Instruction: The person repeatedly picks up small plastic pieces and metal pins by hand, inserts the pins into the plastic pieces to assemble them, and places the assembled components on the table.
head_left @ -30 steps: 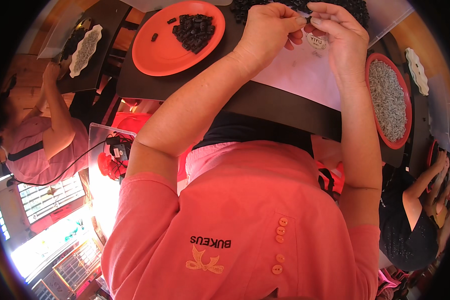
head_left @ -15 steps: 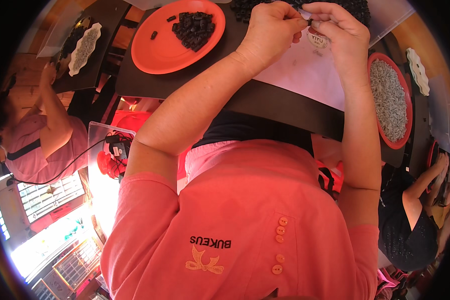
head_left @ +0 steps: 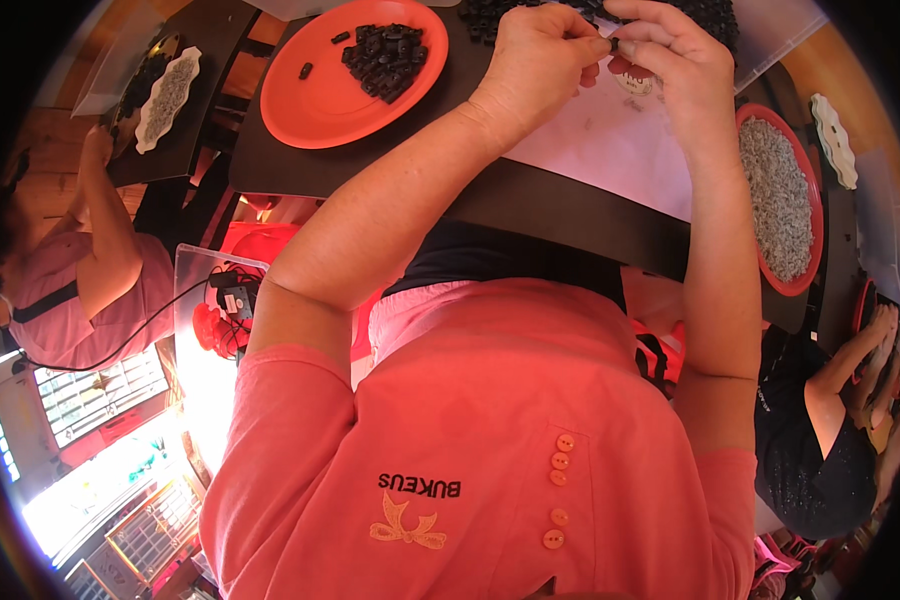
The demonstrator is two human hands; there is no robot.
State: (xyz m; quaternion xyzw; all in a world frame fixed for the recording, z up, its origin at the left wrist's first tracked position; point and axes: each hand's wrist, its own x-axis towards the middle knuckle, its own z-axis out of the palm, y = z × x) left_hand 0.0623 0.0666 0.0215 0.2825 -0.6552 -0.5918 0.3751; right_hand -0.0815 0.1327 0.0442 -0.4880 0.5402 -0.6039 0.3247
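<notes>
My left hand [head_left: 553, 55] and my right hand [head_left: 670, 55] meet over a white sheet [head_left: 600, 150] at the far side of the table. Between their pinched fingertips is a small black piece [head_left: 613, 46], its exact kind too small to make out. Both hands are closed on it. Black pieces [head_left: 390, 58] that look alike lie heaped on a red plate [head_left: 305, 110] to the left, with a couple lying apart. Behind my hands spreads a larger pile of black pieces [head_left: 715, 30], partly hidden by them. A red tray [head_left: 823, 200] of small greyish bits [head_left: 775, 195] stands at the right.
A dark table [head_left: 610, 205] runs in front of me. At the left, a person [head_left: 90, 270] sits by a white scalloped dish [head_left: 170, 95]. Another person in dark clothing [head_left: 810, 440] works at the right, near a white wavy-edged dish [head_left: 833, 140]. A clear bin [head_left: 210, 300] holds cables.
Both hands stay together at nearly the same spot, with the fingers shifting slightly around the small black piece. The plate and tray have not visibly moved.
</notes>
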